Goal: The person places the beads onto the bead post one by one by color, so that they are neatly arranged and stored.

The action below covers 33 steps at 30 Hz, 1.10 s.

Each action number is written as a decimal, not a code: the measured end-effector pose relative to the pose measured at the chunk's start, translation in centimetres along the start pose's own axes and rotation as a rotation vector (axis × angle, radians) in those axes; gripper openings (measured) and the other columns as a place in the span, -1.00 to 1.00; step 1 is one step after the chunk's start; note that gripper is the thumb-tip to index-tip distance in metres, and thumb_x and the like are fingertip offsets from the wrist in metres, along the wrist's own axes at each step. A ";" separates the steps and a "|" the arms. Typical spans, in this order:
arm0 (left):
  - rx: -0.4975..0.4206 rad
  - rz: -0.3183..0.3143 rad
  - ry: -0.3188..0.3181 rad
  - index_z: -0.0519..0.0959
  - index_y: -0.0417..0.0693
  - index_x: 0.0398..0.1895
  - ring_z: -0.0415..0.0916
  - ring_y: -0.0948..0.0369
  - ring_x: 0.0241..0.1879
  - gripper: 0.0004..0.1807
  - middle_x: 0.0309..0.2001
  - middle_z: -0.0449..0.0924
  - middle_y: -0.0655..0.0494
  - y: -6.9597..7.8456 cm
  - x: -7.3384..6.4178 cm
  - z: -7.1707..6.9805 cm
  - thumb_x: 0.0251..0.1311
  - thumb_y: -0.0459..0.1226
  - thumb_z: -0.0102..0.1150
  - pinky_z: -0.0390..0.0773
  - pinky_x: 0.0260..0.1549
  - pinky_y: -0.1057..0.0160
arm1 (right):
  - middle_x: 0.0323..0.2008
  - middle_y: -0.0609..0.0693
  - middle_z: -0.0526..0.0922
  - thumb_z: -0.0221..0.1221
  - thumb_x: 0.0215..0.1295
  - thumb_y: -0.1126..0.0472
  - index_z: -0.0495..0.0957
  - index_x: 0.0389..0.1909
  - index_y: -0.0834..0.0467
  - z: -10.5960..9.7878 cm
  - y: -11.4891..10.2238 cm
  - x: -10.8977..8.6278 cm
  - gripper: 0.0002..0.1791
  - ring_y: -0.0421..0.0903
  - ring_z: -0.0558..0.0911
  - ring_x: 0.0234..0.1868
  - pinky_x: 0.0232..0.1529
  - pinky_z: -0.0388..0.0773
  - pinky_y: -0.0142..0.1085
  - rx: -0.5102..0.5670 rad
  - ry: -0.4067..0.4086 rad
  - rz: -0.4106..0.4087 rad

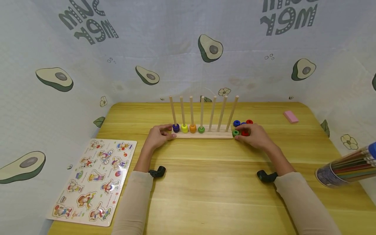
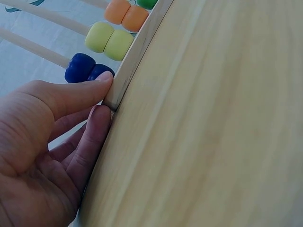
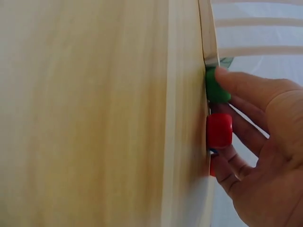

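A wooden bead stacker (image 1: 202, 134) with a row of upright pegs lies across the table. Dark blue (image 1: 176, 128), yellow (image 1: 184, 128) and orange beads (image 1: 192, 129) sit in pairs on the leftmost pegs; beside them a peg bears a green bead (image 1: 201, 130). The three pegs at the right are bare. My left hand (image 1: 158, 136) grips the base's left end, thumb at its front corner. At the other end, my right hand (image 1: 253, 136) pinches a loose green bead (image 3: 217, 86), thumb against it. Red beads (image 3: 219, 130) lie under that hand's fingers, partly hidden.
Loose blue beads (image 1: 236, 123) and another red bead (image 1: 249, 121) lie behind the right hand. A picture puzzle board (image 1: 93, 182) is at the left. A pink block (image 1: 290, 117) lies at the back right, and a tub of colored pencils (image 1: 332, 174) stands at the right.
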State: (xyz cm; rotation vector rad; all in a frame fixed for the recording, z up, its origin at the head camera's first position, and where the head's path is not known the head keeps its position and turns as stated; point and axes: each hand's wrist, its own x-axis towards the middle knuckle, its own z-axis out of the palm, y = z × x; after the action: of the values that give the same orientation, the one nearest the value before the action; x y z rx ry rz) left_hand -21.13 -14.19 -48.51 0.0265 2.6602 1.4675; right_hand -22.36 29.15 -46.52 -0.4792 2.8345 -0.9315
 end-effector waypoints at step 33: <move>0.014 -0.015 0.003 0.62 0.13 0.33 0.68 0.12 -0.02 -0.40 0.17 0.69 0.12 0.1 0.1 0.0 0.18 -0.11 0.51 0.64 -0.06 0.16 | -0.06 -0.22 0.62 0.28 0.44 0.01 0.64 0.24 0.01 -9.5 -10.7 -1.5 -0.59 -0.31 0.58 -0.13 -0.34 0.47 -0.48 0.186 0.396 -0.134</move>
State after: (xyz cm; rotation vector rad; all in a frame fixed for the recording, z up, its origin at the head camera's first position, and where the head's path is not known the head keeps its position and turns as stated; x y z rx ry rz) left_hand -21.24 -14.16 -48.43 0.0054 2.6673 1.4450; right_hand -20.11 26.83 -32.50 -0.5167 3.0397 -1.4457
